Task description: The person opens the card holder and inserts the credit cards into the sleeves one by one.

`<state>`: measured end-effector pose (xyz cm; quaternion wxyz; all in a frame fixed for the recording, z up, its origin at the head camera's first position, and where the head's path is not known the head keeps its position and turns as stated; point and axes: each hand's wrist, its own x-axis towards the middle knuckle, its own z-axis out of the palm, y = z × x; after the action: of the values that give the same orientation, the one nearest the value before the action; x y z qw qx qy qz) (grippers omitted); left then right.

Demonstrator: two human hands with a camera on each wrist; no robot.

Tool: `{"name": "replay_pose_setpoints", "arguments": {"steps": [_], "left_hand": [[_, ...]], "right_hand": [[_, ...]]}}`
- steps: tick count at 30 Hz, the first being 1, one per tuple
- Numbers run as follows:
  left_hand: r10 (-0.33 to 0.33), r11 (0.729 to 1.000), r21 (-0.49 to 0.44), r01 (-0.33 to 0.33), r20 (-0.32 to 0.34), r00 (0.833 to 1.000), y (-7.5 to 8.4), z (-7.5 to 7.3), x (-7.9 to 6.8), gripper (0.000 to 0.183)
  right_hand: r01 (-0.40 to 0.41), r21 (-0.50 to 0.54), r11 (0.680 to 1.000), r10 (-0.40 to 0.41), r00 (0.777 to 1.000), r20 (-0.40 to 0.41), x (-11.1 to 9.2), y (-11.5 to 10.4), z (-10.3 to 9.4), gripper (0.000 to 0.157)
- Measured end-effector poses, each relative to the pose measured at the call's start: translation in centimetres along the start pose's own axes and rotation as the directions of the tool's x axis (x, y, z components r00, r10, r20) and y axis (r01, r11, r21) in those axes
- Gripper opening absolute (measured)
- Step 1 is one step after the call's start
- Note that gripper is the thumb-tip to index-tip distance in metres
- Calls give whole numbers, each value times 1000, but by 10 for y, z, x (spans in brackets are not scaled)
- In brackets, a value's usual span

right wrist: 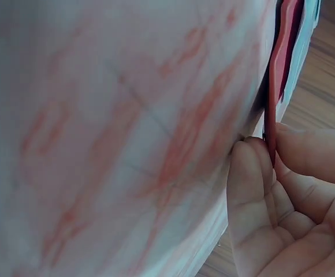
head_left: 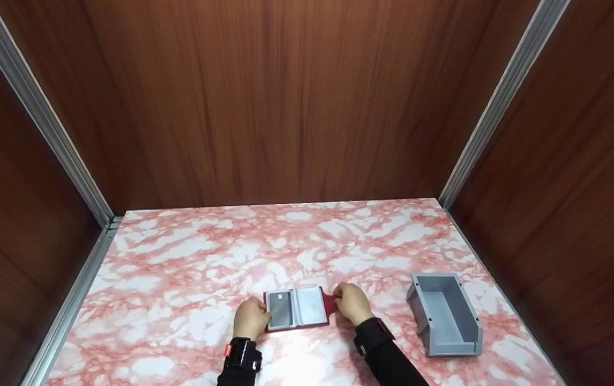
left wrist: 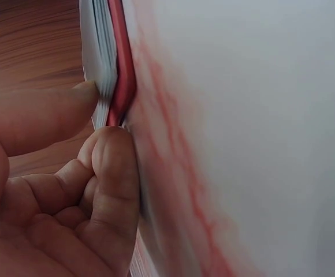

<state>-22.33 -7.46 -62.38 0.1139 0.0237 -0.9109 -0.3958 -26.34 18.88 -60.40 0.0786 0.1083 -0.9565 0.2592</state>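
A red card holder [head_left: 309, 308] lies spread open on the marbled tabletop, its clear plastic sleeves facing up. A dark grey card [head_left: 280, 312] with a chip shows in the left sleeve. At the left edge, my left hand [head_left: 249, 320] pinches the holder; the left wrist view has the thumb [left wrist: 58, 115] on the stacked sleeves [left wrist: 101, 46] and curled fingers at the red cover [left wrist: 123, 63]. On the other side, my right hand [head_left: 353, 304] grips the red closing flap [head_left: 329, 303] between thumb and fingers, close over the tabletop.
A grey plastic bin [head_left: 446, 316] with a low front stands to the right of my right hand. Brown wood-grain panels [head_left: 275, 107] with metal corner posts enclose the red-and-white tabletop [head_left: 189, 257] at the back and both sides.
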Motion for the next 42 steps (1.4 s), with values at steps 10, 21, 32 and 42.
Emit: {"name": "replay_pose_setpoints", "arguments": {"steps": [10, 21, 32, 42], "left_hand": [[12, 1000, 1, -12, -27, 1000, 2, 2, -3, 17], [-13, 1000, 20, 14, -81, 997, 10, 4, -7, 18], [-42, 999, 26, 44, -87, 995, 16, 6, -6, 19], [-53, 998, 36, 55, -67, 996, 15, 6, -1, 17]], "right_hand": [[-29, 11, 1000, 29, 999, 14, 0, 4, 2, 14], [-34, 36, 999, 33, 999, 8, 1, 5, 3, 13], [-26, 56, 998, 25, 1000, 6, 1, 7, 4, 13], [-19, 56, 998, 19, 1000, -1, 1, 6, 3, 13]]}}
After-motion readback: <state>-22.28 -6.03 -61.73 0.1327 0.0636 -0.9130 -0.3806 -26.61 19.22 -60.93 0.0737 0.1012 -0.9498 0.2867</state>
